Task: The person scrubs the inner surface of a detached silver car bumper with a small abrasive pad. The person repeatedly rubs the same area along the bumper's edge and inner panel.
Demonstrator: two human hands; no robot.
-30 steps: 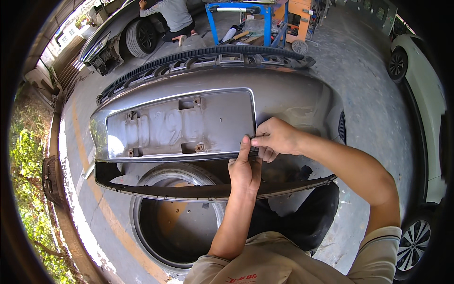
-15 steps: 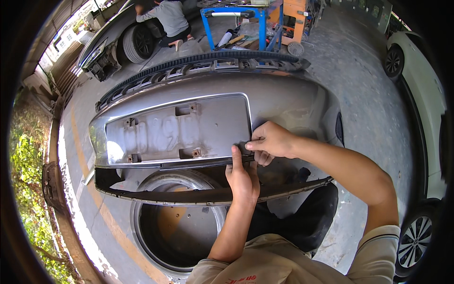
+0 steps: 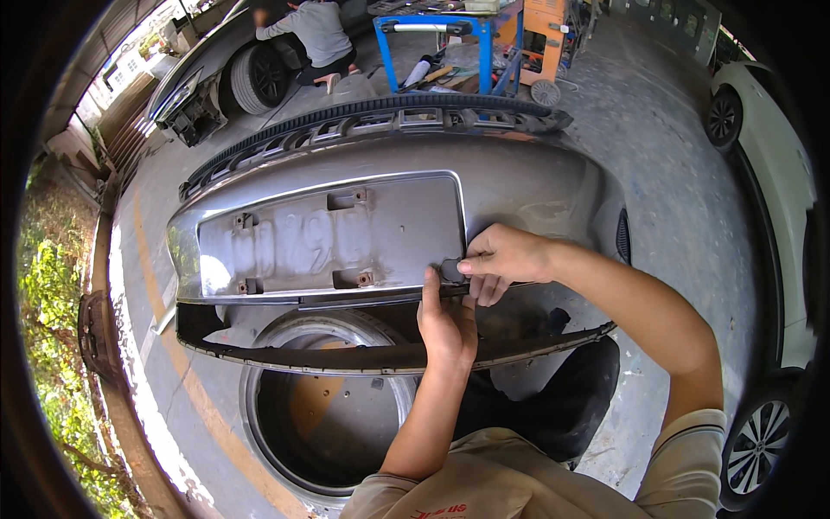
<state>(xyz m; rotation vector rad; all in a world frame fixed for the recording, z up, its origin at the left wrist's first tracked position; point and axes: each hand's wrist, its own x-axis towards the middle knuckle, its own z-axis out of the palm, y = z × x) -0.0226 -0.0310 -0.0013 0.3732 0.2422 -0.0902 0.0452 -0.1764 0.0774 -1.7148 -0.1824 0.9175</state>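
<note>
A grey car bumper (image 3: 527, 177) lies in front of me, its framed number-plate recess (image 3: 402, 251) facing up. In the recess's lower right corner is a small dark square cap (image 3: 450, 271). The thumb and forefinger of my right hand (image 3: 510, 259) pinch it at its right side; the other fingers curl over the recess's edge. My left hand (image 3: 448, 327) grips the lower edge from the near side, thumb upright beside the cap. Its other fingers are partly hidden under the bumper.
A wheel rim (image 3: 251, 411) lies under the bumper's near side. Beyond stand a blue cart (image 3: 385, 56) and an orange cabinet (image 3: 543, 52). A person (image 3: 316, 39) crouches by a dark car (image 3: 186, 65). A white car (image 3: 761, 121) is parked at right.
Both hands stay at the recess's lower right corner, and more of the dark cap shows between them. The whole view has shifted slightly.
</note>
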